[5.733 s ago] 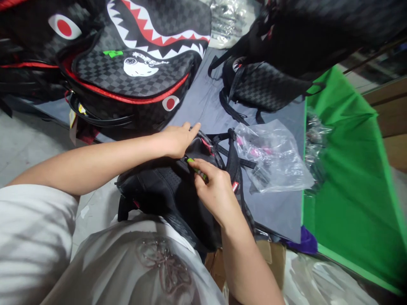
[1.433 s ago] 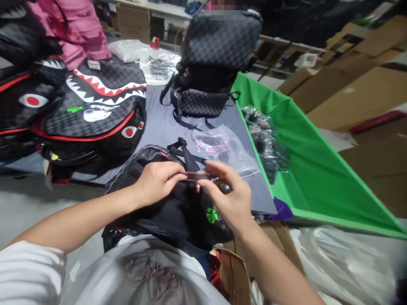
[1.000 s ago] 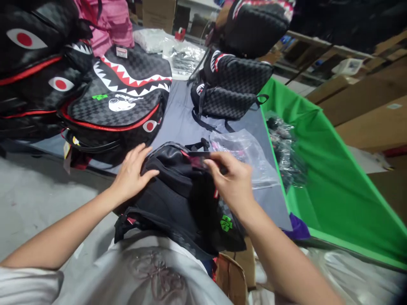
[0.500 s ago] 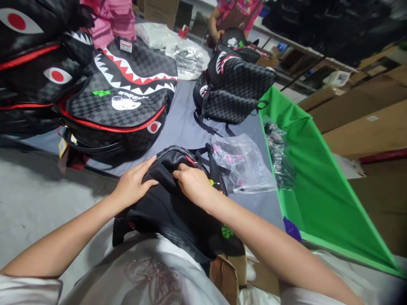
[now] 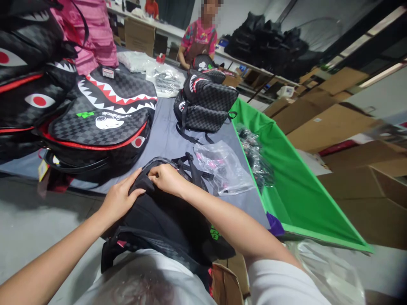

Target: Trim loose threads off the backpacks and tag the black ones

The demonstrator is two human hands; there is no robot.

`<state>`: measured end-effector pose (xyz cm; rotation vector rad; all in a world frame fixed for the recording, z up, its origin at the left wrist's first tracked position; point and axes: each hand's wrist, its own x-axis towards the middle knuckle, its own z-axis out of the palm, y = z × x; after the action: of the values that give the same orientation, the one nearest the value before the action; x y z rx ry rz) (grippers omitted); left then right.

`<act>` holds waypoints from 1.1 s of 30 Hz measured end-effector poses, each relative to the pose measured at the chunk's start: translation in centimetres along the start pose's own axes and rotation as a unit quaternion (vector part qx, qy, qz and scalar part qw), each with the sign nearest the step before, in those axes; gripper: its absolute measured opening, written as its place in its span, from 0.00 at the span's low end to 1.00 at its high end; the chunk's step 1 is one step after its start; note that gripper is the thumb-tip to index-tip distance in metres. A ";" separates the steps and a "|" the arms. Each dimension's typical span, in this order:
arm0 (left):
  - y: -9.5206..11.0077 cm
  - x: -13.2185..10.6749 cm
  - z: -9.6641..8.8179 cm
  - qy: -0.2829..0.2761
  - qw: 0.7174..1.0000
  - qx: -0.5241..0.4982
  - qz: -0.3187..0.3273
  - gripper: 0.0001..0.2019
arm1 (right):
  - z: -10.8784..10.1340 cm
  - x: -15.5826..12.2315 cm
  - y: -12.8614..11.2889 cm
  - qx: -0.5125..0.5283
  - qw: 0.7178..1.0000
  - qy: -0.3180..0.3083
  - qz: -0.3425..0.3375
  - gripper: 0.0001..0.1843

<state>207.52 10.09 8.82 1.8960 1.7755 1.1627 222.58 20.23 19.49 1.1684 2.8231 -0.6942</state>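
Note:
A black backpack rests against my body at the table's near edge, with a green mark low on its right side. My left hand grips its upper left edge, the thumb lying over a dark flap. Close beside it, my right hand has its fingers curled in a pinch at the same flap. What the right fingertips hold is too small to make out. Beyond the hands, black straps lie by a clear plastic bag with pink bits inside.
Checkered backpacks with shark teeth lie at the left, and more bags stand farther back. A green fabric bin holding plastic-wrapped items is at the right. Cardboard boxes fill the far right. Another person stands across the grey table.
The view has tilted up and shifted right. My right hand has moved left along the backpack's flap, closer to my left hand. The left hand keeps its grip on the edge.

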 end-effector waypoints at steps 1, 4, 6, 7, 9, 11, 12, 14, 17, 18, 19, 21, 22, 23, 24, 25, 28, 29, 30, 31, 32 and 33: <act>0.0 0.0 0.0 0.000 1.000 0.004 0.003 0.30 | -0.2 0.0 -0.2 0.013 1.000 -0.012 0.025 0.09; -0.1 0.0 0.1 0.003 1.000 0.017 0.009 0.30 | -0.2 0.1 -1.0 0.009 0.997 -0.042 0.070 0.11; -0.2 0.1 0.1 0.008 1.000 0.026 0.008 0.30 | 0.1 0.3 -1.3 -0.031 0.998 -0.010 0.061 0.11; -0.2 0.1 0.1 0.010 0.999 0.030 0.006 0.30 | 0.2 0.2 -1.3 -0.055 0.997 0.014 0.056 0.11; -0.2 0.1 -0.1 0.015 0.999 0.036 0.000 0.30 | 0.5 0.0 -1.0 -0.090 0.993 0.047 0.054 0.10; -0.3 0.1 -0.2 0.018 0.999 0.038 -0.004 0.30 | 0.5 -0.6 -0.4 -0.103 0.992 0.066 0.042 0.11; -0.3 0.1 -0.3 0.020 0.999 0.036 -0.004 0.30 | 0.5 -1.0 0.0 -0.108 0.991 0.073 0.019 0.13; -0.4 0.1 -0.4 0.023 0.999 0.029 -0.007 0.30 | 0.4 -1.5 0.7 -0.120 0.989 0.069 -0.047 0.17; -0.3 0.2 -0.3 0.019 0.999 0.016 -0.029 0.30 | 0.5 -1.4 1.3 -0.159 0.980 0.026 -0.117 0.16; -0.3 0.2 -0.3 0.015 0.999 0.013 -0.038 0.30 | 0.7 -1.2 1.3 -0.179 0.976 0.016 -0.120 0.15; -0.2 0.2 -0.3 0.011 0.999 0.010 -0.045 0.30 | 0.8 -1.0 1.2 -0.199 0.973 0.011 -0.120 0.14; -0.1 0.2 -0.4 0.002 0.998 0.006 -0.057 0.30 | 0.9 -0.8 0.9 -0.229 0.965 0.008 -0.127 0.13; 0.0 0.1 -0.5 -0.002 0.998 0.005 -0.061 0.30 | 0.8 -0.9 0.7 -0.242 0.961 0.009 -0.137 0.13; 0.1 0.1 -0.6 -0.007 0.998 0.005 -0.066 0.31 | 0.7 -1.4 0.7 -0.255 0.955 0.010 -0.149 0.13; 0.2 0.1 -0.6 -0.009 0.997 0.008 -0.072 0.32 | 0.4 -2.0 0.9 -0.269 0.950 0.008 -0.159 0.13; 0.3 0.2 -0.7 -0.013 0.997 0.013 -0.081 0.34 | 0.1 -2.9 1.2 -0.286 0.946 -0.002 -0.155 0.13; 0.5 0.9 -0.6 -0.031 0.990 0.028 -0.135 0.39 | -0.9 -6.2 2.8 -0.335 0.938 -0.073 -0.054 0.13; 0.5 1.2 -0.6 -0.051 0.987 0.023 -0.153 0.40 | -1.3 -7.4 3.4 -0.344 0.934 -0.094 -0.004 0.13; 0.5 1.6 -0.5 -0.081 0.983 0.007 -0.163 0.41 | -1.6 -8.6 3.8 -0.348 0.931 -0.102 0.038 0.13; 0.6 1.8 -0.5 -0.114 0.980 -0.017 -0.163 0.40 | -1.8 -9.7 4.1 -0.346 0.930 -0.098 0.069 0.13; 0.7 2.1 -0.5 -0.143 0.976 -0.042 -0.156 0.38 | -2.0 -10.7 4.2 -0.338 0.933 -0.082 0.090 0.14; 0.9 2.3 -0.6 -0.167 0.973 -0.063 -0.145 0.35 | -2.2 -11.8 4.2 -0.320 0.939 -0.059 0.108 0.14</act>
<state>207.48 11.86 10.65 1.5826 1.6757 0.7800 234.28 15.86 21.83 1.2112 2.4500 0.1635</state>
